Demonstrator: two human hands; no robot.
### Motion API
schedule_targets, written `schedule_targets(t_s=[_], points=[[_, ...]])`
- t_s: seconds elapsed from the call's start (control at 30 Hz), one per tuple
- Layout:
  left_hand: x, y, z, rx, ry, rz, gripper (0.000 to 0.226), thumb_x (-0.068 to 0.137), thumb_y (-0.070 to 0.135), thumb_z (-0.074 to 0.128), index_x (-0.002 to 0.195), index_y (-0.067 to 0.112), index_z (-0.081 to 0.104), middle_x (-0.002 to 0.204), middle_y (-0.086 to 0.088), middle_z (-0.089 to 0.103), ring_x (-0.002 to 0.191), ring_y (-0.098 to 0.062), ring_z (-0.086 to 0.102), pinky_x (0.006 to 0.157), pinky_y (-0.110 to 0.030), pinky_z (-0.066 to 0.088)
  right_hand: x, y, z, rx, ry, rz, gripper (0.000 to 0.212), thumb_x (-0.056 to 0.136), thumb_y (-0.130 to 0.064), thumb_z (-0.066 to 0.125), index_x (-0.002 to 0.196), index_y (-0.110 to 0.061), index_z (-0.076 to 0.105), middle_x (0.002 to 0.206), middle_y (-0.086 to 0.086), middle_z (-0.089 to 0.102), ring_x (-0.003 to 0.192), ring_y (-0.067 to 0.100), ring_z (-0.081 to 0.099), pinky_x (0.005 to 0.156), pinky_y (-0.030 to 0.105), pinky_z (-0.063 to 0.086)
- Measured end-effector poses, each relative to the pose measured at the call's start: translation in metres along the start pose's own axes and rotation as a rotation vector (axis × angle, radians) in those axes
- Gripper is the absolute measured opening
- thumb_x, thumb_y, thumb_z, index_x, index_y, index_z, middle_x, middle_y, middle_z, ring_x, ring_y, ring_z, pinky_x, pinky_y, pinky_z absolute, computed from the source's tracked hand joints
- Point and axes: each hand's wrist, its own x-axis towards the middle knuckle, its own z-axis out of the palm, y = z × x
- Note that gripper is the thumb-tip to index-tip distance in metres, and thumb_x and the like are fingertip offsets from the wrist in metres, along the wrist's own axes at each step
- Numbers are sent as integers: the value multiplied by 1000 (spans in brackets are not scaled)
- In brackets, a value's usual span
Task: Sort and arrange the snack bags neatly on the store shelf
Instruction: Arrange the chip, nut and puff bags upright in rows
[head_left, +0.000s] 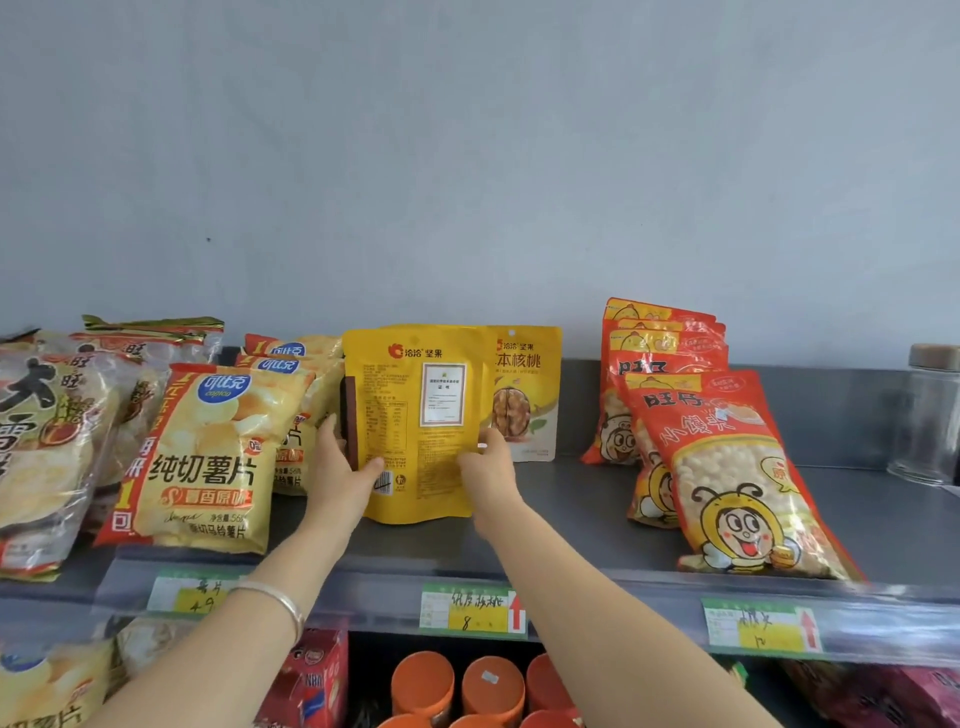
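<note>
A yellow walnut bag (415, 415) stands upright in the middle of the grey shelf (571, 499), its printed back facing me. My left hand (340, 467) grips its lower left edge, thumb on the face. My right hand (488, 467) pinches its lower right edge. Behind it, a second yellow walnut bag (530, 395) stands front-facing against the wall. Potato chip bags (208, 457) lean in a stack at the left. Red bee-mascot snack bags (727, 467) lean in a row at the right.
Rice cracker bags (47, 441) fill the far left. A clear jar (930, 415) stands at the far right. Price tags (472, 610) line the shelf's front rail. Orange cups (457, 686) and a red box (311, 680) sit on the shelf below.
</note>
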Motion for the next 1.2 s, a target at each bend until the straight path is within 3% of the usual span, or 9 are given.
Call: schedule_targets(t_s=[0.07,0.17,0.37,0.53,0.73,0.9,1.07,1.13,1.2], points=[[-8,5,2,95,173,123,59,82,10,68,132,14,38,126,-12,47,113,-27,49,93,-42,43,2,-2,-11,7,47,-36,33,92,2,40,115,-19,49,116,7,59,86,14,55,66,25,45],[-18,14,4,282,299,395,41,78,12,71,113,7,50,114,-15,50,105,-31,46,82,-39,39,9,-7,-28,-9,162,-76,29,91,0,40,108,-19,53,119,7,58,101,22,55,70,26,44],[-32,27,25,343,152,777,37,73,3,75,106,7,57,106,-15,53,100,-33,52,83,-39,42,23,-11,-61,-110,327,-108,30,93,-6,40,118,-14,54,104,5,55,88,20,50,58,27,38],[-39,36,55,461,-14,978,38,68,4,78,100,14,60,100,-8,57,90,-29,58,77,-31,40,46,-10,-78,-177,384,-91,34,91,-6,47,124,-14,49,119,9,57,101,25,56,82,41,52],[-40,34,81,573,-106,1031,36,68,11,80,99,18,61,101,-2,59,90,-23,61,73,-30,47,78,-9,-90,-264,338,-81,50,91,-5,48,140,-13,39,134,11,49,114,28,53,88,39,50],[-38,28,84,636,-80,999,37,68,9,79,97,20,60,101,-1,60,93,-23,60,73,-33,49,107,-10,-88,-318,317,-86,65,90,-4,51,149,-14,25,147,13,36,129,35,44,101,48,45],[-35,23,82,636,-28,908,32,70,7,74,95,20,60,99,2,57,95,-11,44,74,-28,41,123,-8,-87,-279,266,-68,77,90,-3,52,153,-17,11,152,12,33,135,36,37,105,51,40],[-35,22,82,687,-20,925,31,71,8,74,95,20,60,99,2,57,93,-12,44,74,-27,40,124,-4,-83,-251,236,-33,76,91,-6,52,153,-20,10,150,12,35,134,37,38,104,53,41],[-35,22,83,723,-6,930,31,71,7,74,95,19,60,99,2,57,93,-13,46,73,-26,40,125,1,-81,-285,242,-8,68,92,-14,54,151,-17,20,145,13,41,130,37,42,102,53,42]])
